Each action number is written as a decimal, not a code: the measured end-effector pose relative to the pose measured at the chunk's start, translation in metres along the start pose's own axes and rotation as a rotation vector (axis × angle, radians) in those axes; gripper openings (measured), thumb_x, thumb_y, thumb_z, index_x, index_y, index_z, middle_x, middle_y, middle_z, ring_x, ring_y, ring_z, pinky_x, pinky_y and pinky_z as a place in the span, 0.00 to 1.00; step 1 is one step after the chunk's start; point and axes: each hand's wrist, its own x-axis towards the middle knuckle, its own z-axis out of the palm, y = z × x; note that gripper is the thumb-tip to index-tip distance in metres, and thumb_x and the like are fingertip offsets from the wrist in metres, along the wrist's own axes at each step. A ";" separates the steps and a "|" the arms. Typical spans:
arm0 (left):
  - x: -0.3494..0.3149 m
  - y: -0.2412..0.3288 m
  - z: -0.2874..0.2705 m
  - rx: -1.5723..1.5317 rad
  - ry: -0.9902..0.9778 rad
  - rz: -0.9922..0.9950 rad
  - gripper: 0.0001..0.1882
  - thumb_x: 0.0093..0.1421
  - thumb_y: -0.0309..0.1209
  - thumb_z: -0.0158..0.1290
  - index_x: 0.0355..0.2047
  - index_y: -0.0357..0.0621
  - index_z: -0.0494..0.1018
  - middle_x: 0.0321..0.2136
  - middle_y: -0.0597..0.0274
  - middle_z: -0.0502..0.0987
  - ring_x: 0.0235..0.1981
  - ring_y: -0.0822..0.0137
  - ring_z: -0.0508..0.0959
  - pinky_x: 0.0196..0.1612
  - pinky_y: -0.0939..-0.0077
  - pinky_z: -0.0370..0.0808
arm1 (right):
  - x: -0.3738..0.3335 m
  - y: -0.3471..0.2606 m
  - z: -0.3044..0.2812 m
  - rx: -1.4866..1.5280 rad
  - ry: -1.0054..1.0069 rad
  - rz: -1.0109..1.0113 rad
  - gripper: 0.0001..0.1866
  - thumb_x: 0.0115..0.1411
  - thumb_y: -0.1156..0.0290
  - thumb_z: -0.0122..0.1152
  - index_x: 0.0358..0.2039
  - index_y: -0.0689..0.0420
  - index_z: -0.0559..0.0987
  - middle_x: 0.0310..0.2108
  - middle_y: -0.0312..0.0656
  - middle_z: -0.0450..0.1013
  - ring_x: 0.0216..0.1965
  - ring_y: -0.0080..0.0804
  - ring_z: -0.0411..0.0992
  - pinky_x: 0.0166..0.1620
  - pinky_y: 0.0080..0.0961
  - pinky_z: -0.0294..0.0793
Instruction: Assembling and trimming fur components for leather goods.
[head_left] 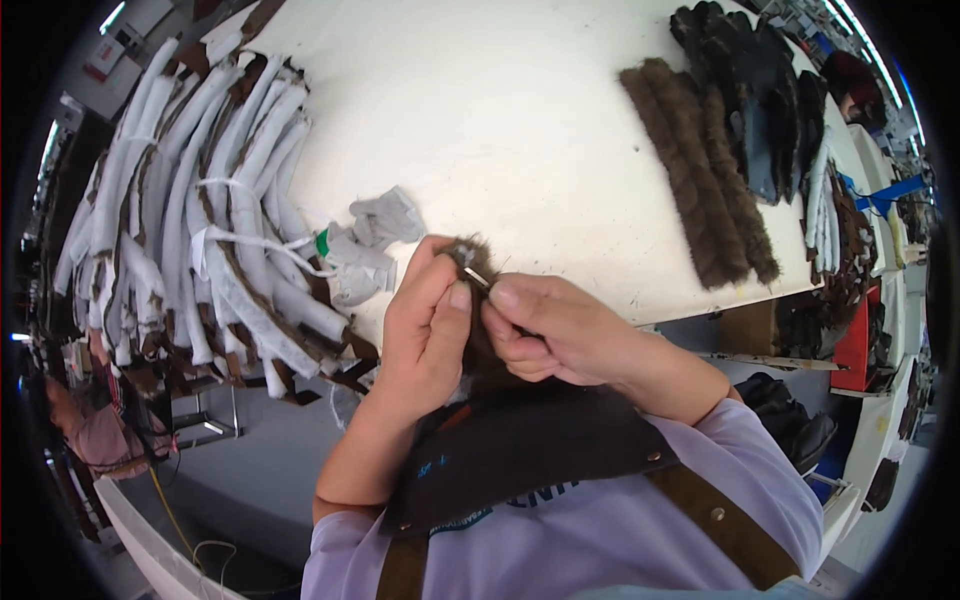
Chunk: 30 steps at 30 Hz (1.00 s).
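Note:
Close to my body, both hands meet at the near edge of the white table (500,140). My left hand (428,325) is closed round a brown fur piece (482,345), its thumb and fingers pinching the upper end, where a greyish lining shows. My right hand (555,325) is closed against the same end. A small shiny strip (475,276) runs from the fur to my right thumb and fingertips; its kind is too small to make out. The fur hangs down between my hands toward a dark apron (530,435), and its lower part is hidden.
A large pile of white-backed fur strips (225,200), partly tied with a white band, covers the table's left side. Grey cloth gloves (370,240) lie beside it. At the right lie brown fur strips (695,170) and black leather-like pieces (765,110). A red box (858,340) stands beyond the table.

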 end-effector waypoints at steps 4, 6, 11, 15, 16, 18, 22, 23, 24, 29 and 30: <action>0.001 -0.017 0.001 0.079 0.020 -0.042 0.06 0.59 0.23 0.39 0.25 0.35 0.60 0.28 0.58 0.59 0.29 0.69 0.60 0.35 0.81 0.60 | 0.015 0.009 -0.018 -0.035 0.043 -0.028 0.17 0.64 0.55 0.43 0.23 0.52 0.63 0.14 0.27 0.52 0.12 0.12 0.46 0.14 0.11 0.45; -0.001 -0.017 0.004 0.069 0.018 -0.038 0.06 0.60 0.23 0.39 0.26 0.35 0.60 0.28 0.58 0.59 0.29 0.70 0.60 0.35 0.81 0.60 | 0.017 0.017 -0.022 -0.052 0.069 -0.040 0.17 0.65 0.56 0.42 0.24 0.54 0.63 0.14 0.27 0.51 0.13 0.13 0.46 0.16 0.12 0.44; -0.007 -0.025 -0.002 -0.137 -0.006 -0.129 0.07 0.60 0.25 0.39 0.25 0.35 0.61 0.33 0.59 0.62 0.34 0.71 0.62 0.39 0.81 0.60 | 0.012 0.020 -0.023 -0.054 0.032 -0.156 0.18 0.63 0.53 0.43 0.25 0.55 0.64 0.17 0.30 0.55 0.15 0.16 0.49 0.18 0.14 0.48; 0.000 -0.019 -0.009 -0.114 -0.076 -0.016 0.09 0.60 0.28 0.41 0.24 0.36 0.63 0.43 0.54 0.62 0.42 0.68 0.62 0.47 0.75 0.59 | 0.026 0.010 -0.027 -0.583 0.234 -0.713 0.16 0.60 0.55 0.51 0.28 0.56 0.65 0.21 0.31 0.58 0.20 0.15 0.54 0.24 0.13 0.55; 0.005 -0.011 -0.006 -0.094 -0.083 0.001 0.08 0.59 0.27 0.41 0.24 0.36 0.62 0.42 0.53 0.62 0.41 0.66 0.62 0.47 0.75 0.59 | 0.032 0.007 -0.031 -0.872 0.294 -0.950 0.14 0.58 0.58 0.54 0.29 0.55 0.64 0.22 0.30 0.59 0.22 0.14 0.55 0.25 0.12 0.56; 0.006 -0.010 -0.009 -0.043 -0.099 0.033 0.07 0.58 0.26 0.42 0.24 0.36 0.62 0.41 0.53 0.62 0.41 0.66 0.62 0.46 0.75 0.59 | 0.032 0.001 -0.029 -0.825 0.226 -0.767 0.13 0.57 0.64 0.57 0.27 0.54 0.62 0.22 0.30 0.59 0.24 0.13 0.56 0.27 0.11 0.57; 0.010 -0.008 -0.023 0.306 -0.033 0.160 0.04 0.54 0.21 0.42 0.23 0.35 0.63 0.37 0.55 0.62 0.35 0.66 0.62 0.41 0.76 0.61 | 0.019 -0.007 -0.013 -0.298 0.147 -0.602 0.18 0.54 0.72 0.61 0.22 0.51 0.58 0.22 0.28 0.58 0.26 0.12 0.56 0.29 0.11 0.57; 0.010 -0.012 -0.025 0.341 -0.012 0.150 0.04 0.54 0.22 0.42 0.23 0.35 0.63 0.37 0.56 0.63 0.36 0.67 0.62 0.41 0.76 0.61 | 0.018 -0.005 -0.013 -0.448 0.219 -0.622 0.18 0.54 0.73 0.61 0.21 0.51 0.57 0.22 0.27 0.58 0.26 0.12 0.55 0.29 0.11 0.58; 0.009 -0.014 -0.025 0.341 -0.009 0.135 0.04 0.54 0.22 0.42 0.23 0.35 0.63 0.37 0.56 0.63 0.36 0.67 0.62 0.41 0.76 0.61 | 0.019 -0.003 -0.014 -0.440 0.218 -0.609 0.18 0.54 0.73 0.61 0.21 0.51 0.57 0.22 0.27 0.58 0.26 0.12 0.55 0.29 0.11 0.58; 0.005 -0.010 -0.023 -0.001 -0.071 -0.016 0.05 0.57 0.24 0.43 0.29 0.34 0.66 0.37 0.57 0.64 0.37 0.69 0.63 0.43 0.77 0.61 | 0.023 0.003 -0.021 -0.399 0.228 -0.579 0.17 0.54 0.72 0.61 0.23 0.51 0.58 0.22 0.28 0.58 0.26 0.12 0.55 0.29 0.11 0.58; 0.006 -0.006 -0.023 -0.028 -0.093 -0.028 0.06 0.59 0.25 0.43 0.30 0.34 0.67 0.38 0.58 0.64 0.37 0.69 0.63 0.43 0.77 0.61 | 0.023 0.003 -0.019 -0.397 0.229 -0.574 0.17 0.54 0.72 0.61 0.23 0.51 0.58 0.22 0.28 0.58 0.26 0.12 0.55 0.29 0.11 0.58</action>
